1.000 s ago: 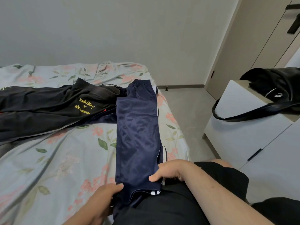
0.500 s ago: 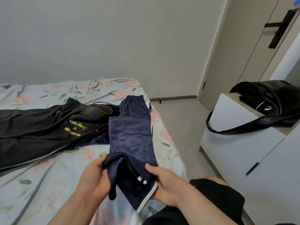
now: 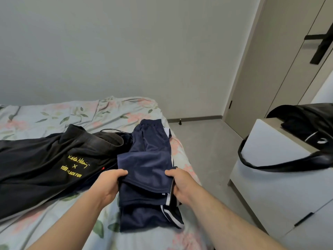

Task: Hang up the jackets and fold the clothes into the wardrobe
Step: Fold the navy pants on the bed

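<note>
The navy trousers lie on the bed straight ahead of the person, their long axis running away from the body; the waistband is at the far end and the white-striped cuffs are doubled back at the near end; both hands sit at about mid-length, so neither is the nearer; the left hand takes the left edge and the right hand the right edge, each grip closed on a folded layer of the cloth, thumb on top and fingers tucked beneath; the held layer is raised a little off the layers under it, and the coming move, I judge, is to carry this fold forward along the long axis towards the waistband, shortening the bundle; a black garment with yellow lettering lies spread to the left, unfolded, touching the trousers' left side along the far half, and it could be caught in the fold; the bed's right edge is just beside the trousers, so loose cloth may slip off there; the wardrobe stands well apart at the far right, doors closed; a white cabinet carrying a black bag stands nearer on that side.
</note>
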A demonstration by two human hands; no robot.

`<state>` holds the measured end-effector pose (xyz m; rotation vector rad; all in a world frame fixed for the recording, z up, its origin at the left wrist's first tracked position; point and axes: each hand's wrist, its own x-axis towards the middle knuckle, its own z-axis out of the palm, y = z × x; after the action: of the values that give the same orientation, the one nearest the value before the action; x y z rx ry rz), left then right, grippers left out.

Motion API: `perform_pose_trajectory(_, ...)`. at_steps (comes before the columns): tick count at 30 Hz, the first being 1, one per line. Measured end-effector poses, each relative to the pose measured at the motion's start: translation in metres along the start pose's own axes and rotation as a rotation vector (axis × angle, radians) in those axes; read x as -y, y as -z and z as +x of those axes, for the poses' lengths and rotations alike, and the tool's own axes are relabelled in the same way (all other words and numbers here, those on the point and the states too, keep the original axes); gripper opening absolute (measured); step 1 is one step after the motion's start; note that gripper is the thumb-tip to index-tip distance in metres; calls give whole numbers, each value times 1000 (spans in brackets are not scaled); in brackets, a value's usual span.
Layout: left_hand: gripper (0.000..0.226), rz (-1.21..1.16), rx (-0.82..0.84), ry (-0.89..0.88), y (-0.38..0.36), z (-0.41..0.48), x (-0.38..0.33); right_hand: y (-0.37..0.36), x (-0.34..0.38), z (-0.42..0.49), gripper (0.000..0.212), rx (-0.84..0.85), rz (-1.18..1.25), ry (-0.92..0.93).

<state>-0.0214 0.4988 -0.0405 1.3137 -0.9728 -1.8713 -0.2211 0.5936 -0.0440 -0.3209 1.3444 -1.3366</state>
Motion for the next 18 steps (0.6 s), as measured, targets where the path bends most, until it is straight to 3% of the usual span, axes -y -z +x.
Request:
perform_pose_trajectory(4,13,235,-28,118,9,18,31,12,-23,14,29,-156,-316,53)
perform_pose_trajectory(7,18,316,-26,152,17,11,52,25,-45,4,17,-280,-303,85)
perform_pose_trajectory(12,20,281,-61,129,23,-10,68,30,-68,-21,41,-274,-291,147)
perform_pose_trajectory(18,18,414,-58,185,27,-37,81,38,-80,-44,20,-80,-241,-236)
